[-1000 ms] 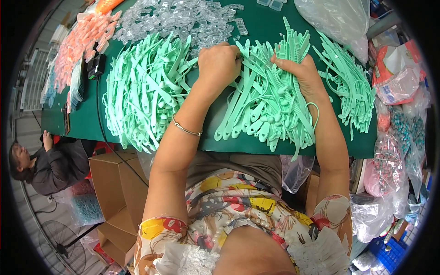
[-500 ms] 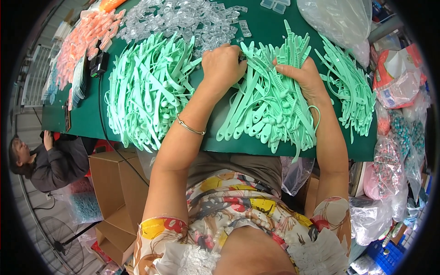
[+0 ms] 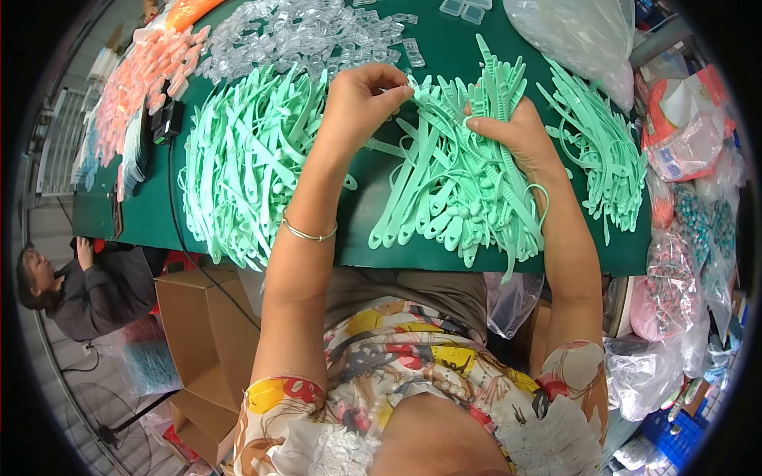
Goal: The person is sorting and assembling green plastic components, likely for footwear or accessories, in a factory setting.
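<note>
My right hand (image 3: 520, 139) is closed round the upper part of a bunch of mint-green plastic straps (image 3: 468, 190), thumb across their ridged ends. The straps have ridged tips and rounded ends with holes, and they fan down toward the table's near edge. My left hand (image 3: 359, 103) is in a pinch beside the top left of this bunch. At its fingertips is something small, partly hidden and too small to name; it looks clear. Under that hand a single strap (image 3: 386, 147) sticks out sideways. Left of my left forearm lies a large heap of the same straps (image 3: 238, 166).
Clear plastic pieces (image 3: 309, 36) lie spread at the back. More green straps (image 3: 603, 151) lie at right, below a plastic bag (image 3: 579, 32). Orange pieces (image 3: 151, 67) and a black device with a cable (image 3: 167, 122) are at left. Another person (image 3: 95, 278) sits at far left.
My left hand has moved left, away from the held bunch, its fingers now pinched at the tips. My right hand keeps its grip on the straps. The whole view has shifted slightly.
</note>
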Available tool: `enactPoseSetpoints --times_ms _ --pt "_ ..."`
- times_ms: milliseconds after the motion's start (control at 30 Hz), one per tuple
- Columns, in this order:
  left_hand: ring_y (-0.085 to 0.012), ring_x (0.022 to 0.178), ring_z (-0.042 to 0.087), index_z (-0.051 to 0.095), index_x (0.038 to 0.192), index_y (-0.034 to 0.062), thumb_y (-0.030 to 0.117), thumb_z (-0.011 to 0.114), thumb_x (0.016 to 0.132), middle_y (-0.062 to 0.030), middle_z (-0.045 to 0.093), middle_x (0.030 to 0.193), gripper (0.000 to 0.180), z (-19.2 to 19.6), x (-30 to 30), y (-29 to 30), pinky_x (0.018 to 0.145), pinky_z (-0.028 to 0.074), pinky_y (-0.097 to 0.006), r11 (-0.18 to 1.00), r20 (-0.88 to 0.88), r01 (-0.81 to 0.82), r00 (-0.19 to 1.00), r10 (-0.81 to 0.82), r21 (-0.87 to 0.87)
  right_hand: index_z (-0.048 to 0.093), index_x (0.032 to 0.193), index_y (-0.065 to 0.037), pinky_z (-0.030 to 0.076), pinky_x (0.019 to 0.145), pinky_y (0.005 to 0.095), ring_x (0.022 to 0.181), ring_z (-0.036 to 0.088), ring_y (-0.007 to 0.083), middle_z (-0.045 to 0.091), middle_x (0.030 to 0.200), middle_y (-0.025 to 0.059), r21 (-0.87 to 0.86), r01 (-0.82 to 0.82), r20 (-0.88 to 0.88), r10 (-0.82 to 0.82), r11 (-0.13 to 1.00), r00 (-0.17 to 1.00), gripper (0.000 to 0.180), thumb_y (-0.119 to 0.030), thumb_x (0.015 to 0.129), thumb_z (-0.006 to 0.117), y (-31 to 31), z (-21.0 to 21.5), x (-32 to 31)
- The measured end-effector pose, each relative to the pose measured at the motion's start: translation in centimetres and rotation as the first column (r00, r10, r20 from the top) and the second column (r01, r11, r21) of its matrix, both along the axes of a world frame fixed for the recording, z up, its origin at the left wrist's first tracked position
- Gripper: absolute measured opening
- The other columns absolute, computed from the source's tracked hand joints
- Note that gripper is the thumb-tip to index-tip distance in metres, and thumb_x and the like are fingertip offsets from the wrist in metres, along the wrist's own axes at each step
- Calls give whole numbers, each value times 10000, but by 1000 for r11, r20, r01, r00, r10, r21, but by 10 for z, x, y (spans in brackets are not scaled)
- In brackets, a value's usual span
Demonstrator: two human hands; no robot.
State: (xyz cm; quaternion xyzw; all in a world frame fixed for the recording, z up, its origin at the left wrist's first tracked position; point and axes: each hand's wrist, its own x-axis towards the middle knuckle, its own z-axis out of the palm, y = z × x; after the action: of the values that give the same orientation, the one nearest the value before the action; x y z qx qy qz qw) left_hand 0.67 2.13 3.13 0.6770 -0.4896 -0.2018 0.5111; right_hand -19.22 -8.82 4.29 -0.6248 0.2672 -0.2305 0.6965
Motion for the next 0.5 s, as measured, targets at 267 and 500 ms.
enactPoseSetpoints --times_ms 267,500 --pt "-105 698 624 660 911 23 82 696 783 -42 662 821 146 2 -32 -6 625 479 -208 985 -591 171 791 -159 -35 532 1066 -15 444 835 303 894 585 151 617 953 63 -102 6 40 -2 995 999 452 -67 660 725 -5 -3 -1" --pt "-117 714 631 653 929 1 92 694 793 -58 660 826 169 -3 -38 -8 637 495 -224 976 -557 216 809 -189 -18 539 1047 -12 459 803 286 873 588 136 617 953 62 -197 -5 1 5 980 1000 415 -60 678 724 -6 -7 0"
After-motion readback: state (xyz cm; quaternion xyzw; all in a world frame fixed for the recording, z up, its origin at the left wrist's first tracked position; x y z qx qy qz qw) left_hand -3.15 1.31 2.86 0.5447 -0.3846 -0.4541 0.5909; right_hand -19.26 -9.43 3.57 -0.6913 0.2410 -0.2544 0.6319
